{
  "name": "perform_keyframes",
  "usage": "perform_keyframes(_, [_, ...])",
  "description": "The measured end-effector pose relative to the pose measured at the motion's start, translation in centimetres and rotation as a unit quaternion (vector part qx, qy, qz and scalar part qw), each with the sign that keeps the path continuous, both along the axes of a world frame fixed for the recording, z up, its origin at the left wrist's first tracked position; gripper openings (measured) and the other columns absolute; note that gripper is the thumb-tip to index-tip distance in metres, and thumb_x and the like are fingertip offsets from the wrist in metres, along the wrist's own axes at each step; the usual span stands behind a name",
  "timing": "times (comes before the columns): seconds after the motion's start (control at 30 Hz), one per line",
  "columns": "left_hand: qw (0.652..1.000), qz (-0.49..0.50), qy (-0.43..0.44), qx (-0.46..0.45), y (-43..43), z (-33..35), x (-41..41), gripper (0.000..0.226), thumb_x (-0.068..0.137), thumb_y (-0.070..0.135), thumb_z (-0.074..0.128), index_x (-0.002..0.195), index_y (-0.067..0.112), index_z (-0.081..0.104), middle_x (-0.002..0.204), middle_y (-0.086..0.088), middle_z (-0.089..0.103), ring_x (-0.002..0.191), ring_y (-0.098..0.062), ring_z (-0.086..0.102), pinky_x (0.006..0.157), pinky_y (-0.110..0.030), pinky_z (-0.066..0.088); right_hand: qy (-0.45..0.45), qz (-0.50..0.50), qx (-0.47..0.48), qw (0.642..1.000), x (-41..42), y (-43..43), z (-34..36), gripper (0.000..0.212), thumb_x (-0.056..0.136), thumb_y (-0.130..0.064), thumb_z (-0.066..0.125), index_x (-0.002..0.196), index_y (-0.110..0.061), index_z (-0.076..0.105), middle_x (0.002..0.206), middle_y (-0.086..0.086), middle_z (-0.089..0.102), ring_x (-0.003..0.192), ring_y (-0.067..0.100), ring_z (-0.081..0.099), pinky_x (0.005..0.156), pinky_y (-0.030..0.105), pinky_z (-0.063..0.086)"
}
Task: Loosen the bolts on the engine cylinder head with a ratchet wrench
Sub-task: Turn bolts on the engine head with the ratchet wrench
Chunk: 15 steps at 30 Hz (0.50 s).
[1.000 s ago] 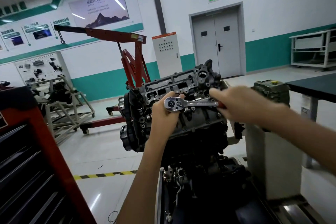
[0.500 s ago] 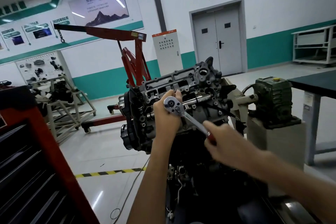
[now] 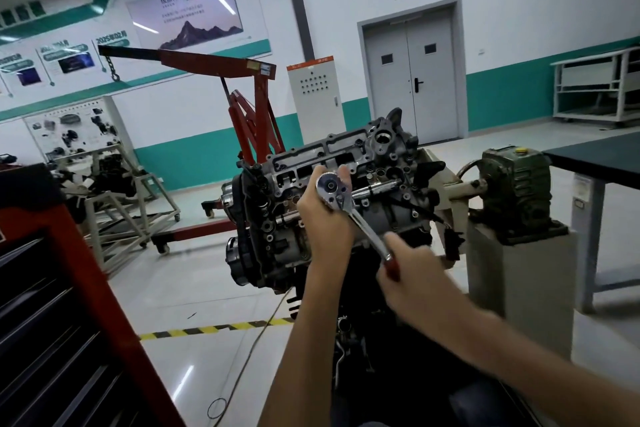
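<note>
One ratchet wrench (image 3: 365, 229) on the engine cylinder head (image 3: 346, 152), held by two hands.
Its round head sits mid-scene against the metal. The left hand (image 3: 323, 222) wraps round it from the near side. The right hand (image 3: 412, 274) grips the red handle end, nearer and to the right, with both forearms stretched out.

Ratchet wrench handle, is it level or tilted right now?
Tilted. The ratchet wrench slopes down from the left hand at the cylinder head to the right hand.
</note>
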<state>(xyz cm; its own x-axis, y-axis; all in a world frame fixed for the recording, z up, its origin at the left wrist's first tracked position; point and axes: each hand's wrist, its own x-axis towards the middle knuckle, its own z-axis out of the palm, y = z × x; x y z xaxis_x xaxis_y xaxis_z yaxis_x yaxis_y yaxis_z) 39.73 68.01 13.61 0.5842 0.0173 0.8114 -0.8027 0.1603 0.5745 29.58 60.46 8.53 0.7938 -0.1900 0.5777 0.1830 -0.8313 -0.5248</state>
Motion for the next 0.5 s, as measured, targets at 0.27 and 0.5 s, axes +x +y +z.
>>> perform_keyframes(0.27, [0.993, -0.009, -0.056, 0.101, 1.2, 0.3, 1.4, 0.041, 0.096, 0.020, 0.052, 0.060, 0.021, 0.032, 0.053, 0.011, 0.031, 0.052, -0.004, 0.027, 0.050, -0.021, 0.026, 0.013, 0.031, -0.066, 0.997, -0.1, -1.7, 0.6, 0.013, 0.081, -0.015, 0.052, 0.079, -0.019, 0.040, 0.055, -0.003, 0.042, 0.044, 0.015, 0.041, 0.047, 0.026, 0.036])
perform_keyframes(0.5, [0.967, -0.050, -0.070, 0.241, 3.6, 1.7, 2.0, 0.027, 0.086, 0.011, 0.054, 0.060, 0.015, 0.052, 0.052, 0.007, 0.044, 0.051, -0.002, 0.033, 0.052, -0.023, 0.029, -0.024, -0.074, -0.420, 0.904, 0.7, -8.5, 11.0, 0.015, 0.081, -0.017, 0.055, 0.092, -0.015, 0.045, 0.053, -0.013, 0.030, 0.045, 0.005, 0.034, 0.050, 0.020, 0.029])
